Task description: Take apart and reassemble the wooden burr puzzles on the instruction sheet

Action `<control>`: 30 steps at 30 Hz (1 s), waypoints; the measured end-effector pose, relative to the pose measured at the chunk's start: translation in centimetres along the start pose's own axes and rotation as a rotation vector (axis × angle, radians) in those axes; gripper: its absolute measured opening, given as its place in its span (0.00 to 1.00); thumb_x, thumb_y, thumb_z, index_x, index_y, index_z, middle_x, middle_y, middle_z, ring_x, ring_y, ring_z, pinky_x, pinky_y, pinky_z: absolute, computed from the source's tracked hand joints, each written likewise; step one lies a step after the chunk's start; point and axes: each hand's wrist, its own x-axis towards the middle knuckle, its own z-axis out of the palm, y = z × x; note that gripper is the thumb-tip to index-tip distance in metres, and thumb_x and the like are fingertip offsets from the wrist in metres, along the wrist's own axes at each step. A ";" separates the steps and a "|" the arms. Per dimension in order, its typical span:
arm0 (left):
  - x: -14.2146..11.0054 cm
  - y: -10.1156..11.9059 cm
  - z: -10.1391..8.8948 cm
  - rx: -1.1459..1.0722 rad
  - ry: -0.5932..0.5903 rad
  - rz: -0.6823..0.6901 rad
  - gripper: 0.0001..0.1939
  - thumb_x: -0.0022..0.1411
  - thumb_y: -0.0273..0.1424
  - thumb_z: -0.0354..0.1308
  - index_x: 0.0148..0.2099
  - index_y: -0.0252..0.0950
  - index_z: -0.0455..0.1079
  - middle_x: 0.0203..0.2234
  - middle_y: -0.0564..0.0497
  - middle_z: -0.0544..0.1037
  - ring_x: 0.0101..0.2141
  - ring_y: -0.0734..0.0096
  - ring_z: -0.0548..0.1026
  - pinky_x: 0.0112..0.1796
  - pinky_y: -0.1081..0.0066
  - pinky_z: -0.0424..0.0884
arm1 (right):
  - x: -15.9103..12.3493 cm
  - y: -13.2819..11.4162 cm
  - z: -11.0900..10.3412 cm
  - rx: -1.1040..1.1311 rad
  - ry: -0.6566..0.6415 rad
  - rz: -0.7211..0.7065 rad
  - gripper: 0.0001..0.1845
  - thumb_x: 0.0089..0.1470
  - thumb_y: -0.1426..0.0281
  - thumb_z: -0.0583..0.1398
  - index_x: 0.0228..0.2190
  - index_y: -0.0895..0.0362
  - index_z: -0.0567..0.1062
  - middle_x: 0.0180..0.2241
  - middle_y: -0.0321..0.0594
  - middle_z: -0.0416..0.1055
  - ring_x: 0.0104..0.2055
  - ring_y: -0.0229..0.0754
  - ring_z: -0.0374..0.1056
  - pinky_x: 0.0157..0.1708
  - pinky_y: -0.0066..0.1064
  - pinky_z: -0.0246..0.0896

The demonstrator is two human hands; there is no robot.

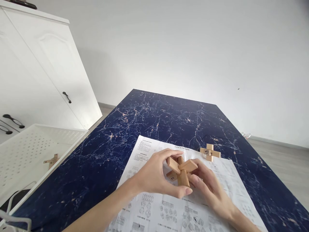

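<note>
A wooden burr puzzle [184,176] of crossing bars sits between my two hands, above a printed paper sheet [136,162]. One of its bars carries a dark mark like a 2. My left hand [160,175] curls round it from the left, with the thumb on the near bar's end and the fingers behind. From the right, my right hand [209,185] grips it with the thumb and bent fingers. Some fingertips are hidden behind the wood. Beyond my right hand, a second wooden puzzle [210,152] with a dark marking stands at the sheet's far edge.
The dark blue marbled table [159,116] reaches toward a pale wall. At the left, a white perforated basket [26,151] holds another wooden puzzle [51,160]; a white cable [14,216] lies near it. A white cabinet [53,58] stands behind the basket.
</note>
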 end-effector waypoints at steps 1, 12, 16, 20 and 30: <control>0.0 0.0 0.1 0.001 -0.011 -0.015 0.42 0.46 0.39 0.79 0.63 0.42 0.73 0.54 0.45 0.80 0.53 0.48 0.78 0.55 0.51 0.73 | 0.1 0.0 0.0 -0.067 0.019 -0.064 0.20 0.70 0.49 0.60 0.42 0.53 0.76 0.36 0.43 0.76 0.35 0.45 0.69 0.35 0.35 0.65; -0.3 -0.2 -0.3 -0.013 -0.045 -0.122 0.52 0.45 0.45 0.80 0.70 0.43 0.64 0.56 0.43 0.78 0.57 0.42 0.77 0.57 0.47 0.74 | 0.1 0.1 -0.8 -0.254 -0.116 -0.120 0.26 0.75 0.55 0.54 0.27 0.54 0.70 0.26 0.37 0.68 0.28 0.41 0.61 0.31 0.34 0.54; -0.5 0.0 -0.7 -0.050 -0.067 -0.155 0.51 0.48 0.46 0.79 0.70 0.43 0.64 0.60 0.40 0.75 0.62 0.38 0.74 0.59 0.45 0.73 | 0.1 -0.1 -0.9 -0.198 -0.089 -0.070 0.28 0.75 0.52 0.53 0.27 0.54 0.72 0.26 0.38 0.70 0.28 0.41 0.61 0.31 0.34 0.54; -0.5 0.1 -1.1 -0.027 -0.055 -0.130 0.48 0.47 0.45 0.80 0.67 0.45 0.67 0.61 0.41 0.74 0.64 0.38 0.71 0.63 0.42 0.69 | 0.0 -0.2 -1.0 -0.187 -0.050 -0.064 0.30 0.75 0.51 0.53 0.25 0.54 0.72 0.24 0.38 0.69 0.26 0.41 0.61 0.29 0.34 0.54; -0.5 -0.2 -1.6 -0.061 -0.103 -0.136 0.44 0.47 0.45 0.81 0.65 0.47 0.71 0.60 0.43 0.75 0.64 0.42 0.71 0.65 0.41 0.64 | -0.4 -0.4 -1.1 -0.196 -0.037 -0.092 0.30 0.75 0.51 0.53 0.24 0.54 0.72 0.23 0.38 0.68 0.25 0.41 0.61 0.28 0.34 0.53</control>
